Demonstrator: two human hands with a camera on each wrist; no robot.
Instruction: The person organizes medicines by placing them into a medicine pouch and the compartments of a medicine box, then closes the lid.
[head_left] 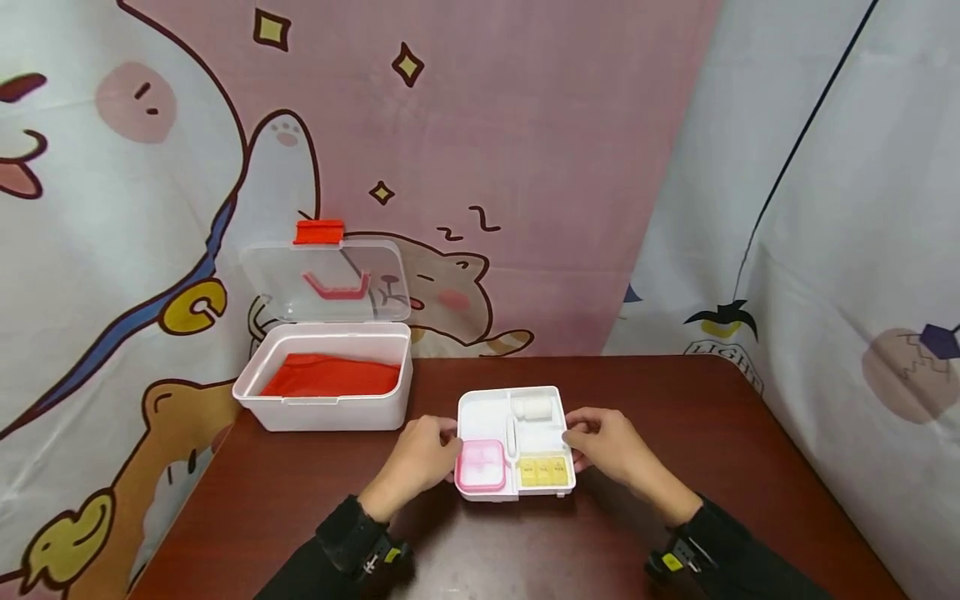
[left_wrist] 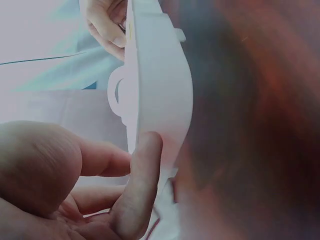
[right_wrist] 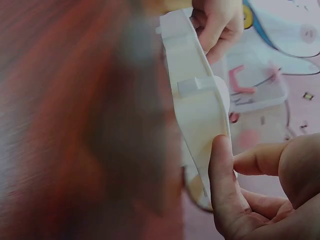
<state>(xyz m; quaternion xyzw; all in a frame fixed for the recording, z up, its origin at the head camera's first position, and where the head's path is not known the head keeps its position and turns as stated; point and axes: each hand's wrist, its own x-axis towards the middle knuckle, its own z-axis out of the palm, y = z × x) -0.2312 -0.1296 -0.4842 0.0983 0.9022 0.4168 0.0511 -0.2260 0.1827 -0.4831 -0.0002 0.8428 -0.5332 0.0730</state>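
A white compartment case (head_left: 486, 412) is held between both hands, its inside facing up. My left hand (head_left: 422, 457) pinches the left side wall, and in the left wrist view its fingers (left_wrist: 145, 172) grip the rim. On the opposite side my right hand (head_left: 609, 443) grips the edge, with a finger (right_wrist: 222, 172) against the outer wall. A pink-rimmed small box (head_left: 481, 465) sits in the case's front left compartment. Yellow lidded sections (head_left: 543, 471) fill the front right. At the back right lies a white roll (head_left: 532, 407). The wrist views show the case raised off the table.
Behind and left stands a white bin (head_left: 330, 412) with its clear lid (head_left: 277, 279) raised and red cloth or packaging (head_left: 330, 375) inside. The brown table (head_left: 675, 392) meets a printed curtain (head_left: 562, 167) at its back edge.
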